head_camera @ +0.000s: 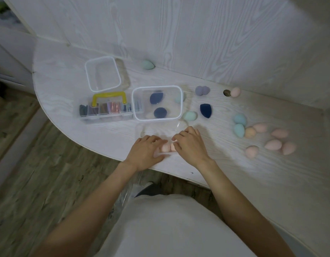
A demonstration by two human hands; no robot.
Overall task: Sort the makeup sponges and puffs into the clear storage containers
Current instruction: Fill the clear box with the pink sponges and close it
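Both hands sit over a clear container [160, 130] at the near edge of the white wood-grain tabletop [67, 75]. The left hand [145, 153] lies on the container's near-left part, fingers curled over its contents; the right hand [190, 143] covers the near-right part, fingers bent inward. Between the two sets of fingertips show two pale pink sponges [167, 147], side by side and touching, inside the container. Whether either grip actually pinches a sponge or only rests on it, cannot tell (fingers hide the contact). Long axis of these sponges also unclear, mostly hidden.

Just beyond stands a second clear container with white rim [157, 118], holding two dark blue sponges [155, 98], one behind the other. A third white-rimmed container [103, 89] stands farther back left. Left of the middle container is a compartment box with a yellow handle [108, 98].

Loose on the tabletop, right of the containers: a mint sponge [189, 115] just beside the middle container, a navy sponge [205, 110] with its point away from the person, a lilac pair [202, 90], two teal sponges [239, 124], an orange one [250, 132], and a cluster of pink egg-shaped sponges [273, 144] lying on their sides, well apart from the right hand. One green sponge [147, 64] lies against the back wall, one pink sponge [235, 92] beside a cable hole
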